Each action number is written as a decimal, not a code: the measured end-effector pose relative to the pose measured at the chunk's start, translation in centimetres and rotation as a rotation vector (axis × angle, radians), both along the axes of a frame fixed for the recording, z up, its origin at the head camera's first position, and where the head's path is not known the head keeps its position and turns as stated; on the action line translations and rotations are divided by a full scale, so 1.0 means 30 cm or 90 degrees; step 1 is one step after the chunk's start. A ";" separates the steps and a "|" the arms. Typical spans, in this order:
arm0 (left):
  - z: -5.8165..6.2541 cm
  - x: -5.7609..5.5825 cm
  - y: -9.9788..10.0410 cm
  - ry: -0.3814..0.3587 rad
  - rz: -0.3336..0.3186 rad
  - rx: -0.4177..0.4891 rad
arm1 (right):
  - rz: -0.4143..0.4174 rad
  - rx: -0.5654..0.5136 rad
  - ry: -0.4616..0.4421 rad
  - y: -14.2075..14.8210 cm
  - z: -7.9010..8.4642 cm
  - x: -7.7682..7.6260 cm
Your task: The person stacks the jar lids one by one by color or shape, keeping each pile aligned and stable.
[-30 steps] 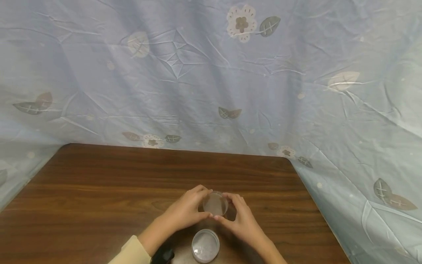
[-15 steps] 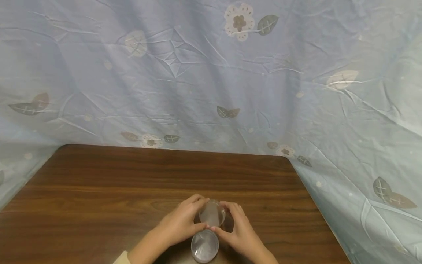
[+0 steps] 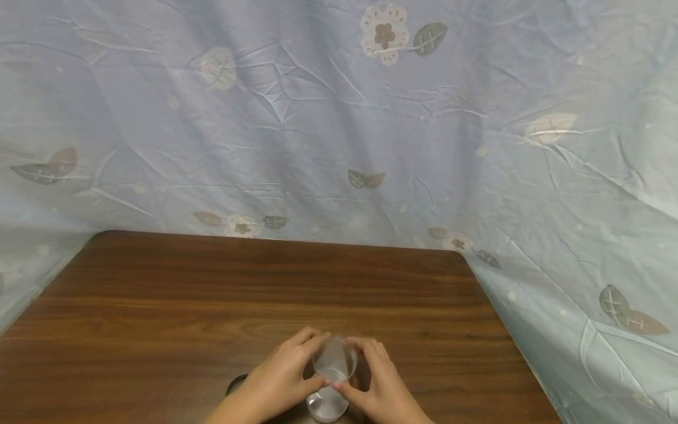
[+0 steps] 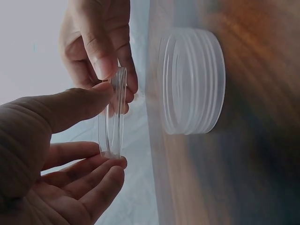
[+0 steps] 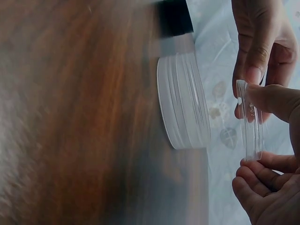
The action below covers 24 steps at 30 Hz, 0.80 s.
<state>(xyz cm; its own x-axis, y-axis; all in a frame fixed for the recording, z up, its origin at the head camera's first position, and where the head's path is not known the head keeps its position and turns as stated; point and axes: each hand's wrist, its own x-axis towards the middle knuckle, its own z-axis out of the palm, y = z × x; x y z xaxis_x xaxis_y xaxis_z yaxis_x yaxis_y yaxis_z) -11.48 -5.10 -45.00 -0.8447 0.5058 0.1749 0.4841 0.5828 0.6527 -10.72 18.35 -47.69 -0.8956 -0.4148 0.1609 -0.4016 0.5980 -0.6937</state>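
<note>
Both my hands hold a clear round petri dish (image 3: 335, 356) level between them, raised over the table. My left hand (image 3: 281, 371) grips its left side, with the thumb on the near rim and the fingers round the far side. On the right rim, my right hand (image 3: 378, 380) mirrors that grip, the two thumb tips close together. In the right wrist view small raised lettering shows on the side of the held petri dish (image 5: 252, 124). Below it stands a clear, ridged stack of petri dishes (image 4: 194, 82) on the table, partly hidden by the held dish in the head view.
The brown wood-grain table (image 3: 175, 294) reaches back to a pale blue patterned cloth (image 3: 318, 118) hanging behind and at the sides. A black object (image 5: 176, 18) stands beyond the stack in the right wrist view; beside my left wrist a black rim (image 3: 235, 383) shows.
Both hands have brought the held petri dish nearer to me, from beyond the stack to where it overlaps the stack in the head view. The stack has stayed in place.
</note>
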 end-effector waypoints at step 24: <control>-0.074 0.067 -0.022 0.005 -0.034 0.050 | 0.028 0.010 0.053 -0.002 -0.046 0.053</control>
<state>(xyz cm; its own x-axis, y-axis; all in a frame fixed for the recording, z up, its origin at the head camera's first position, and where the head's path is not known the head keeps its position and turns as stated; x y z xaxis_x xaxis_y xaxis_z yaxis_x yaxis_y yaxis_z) -9.47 -5.78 -47.23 -0.8157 0.5339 0.2226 0.5183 0.5035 0.6913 -9.14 18.27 -49.09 -0.8603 -0.4561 0.2278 -0.4837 0.5890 -0.6474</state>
